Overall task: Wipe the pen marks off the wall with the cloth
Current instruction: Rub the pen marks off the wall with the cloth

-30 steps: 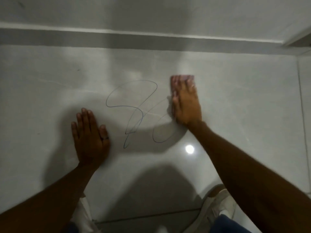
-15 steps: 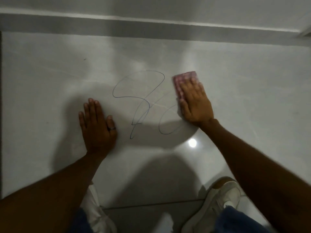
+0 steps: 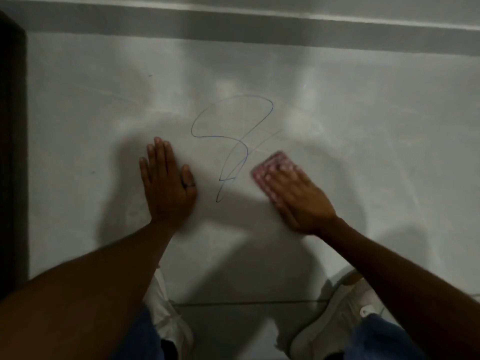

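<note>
A looping blue pen scribble (image 3: 235, 137) runs across the pale glossy wall (image 3: 363, 113). My right hand (image 3: 296, 197) lies flat on a pink patterned cloth (image 3: 271, 166), pressing it against the wall just right of the scribble's lower tail; it is blurred by motion. Only the cloth's upper edge shows past my fingers. My left hand (image 3: 166, 183) rests flat on the wall to the left of the scribble, fingers together, a ring on one finger, holding nothing.
A grey horizontal band (image 3: 233, 29) crosses the wall above. A dark vertical edge (image 3: 11, 152) stands at the far left. Below, my white shoes (image 3: 335, 315) and blue trouser legs stand on the floor beside a tile joint.
My right hand slid the cloth down and left over the right part of the scribble; the oval loop there is gone. The left hand stayed put. The view shifted left.
</note>
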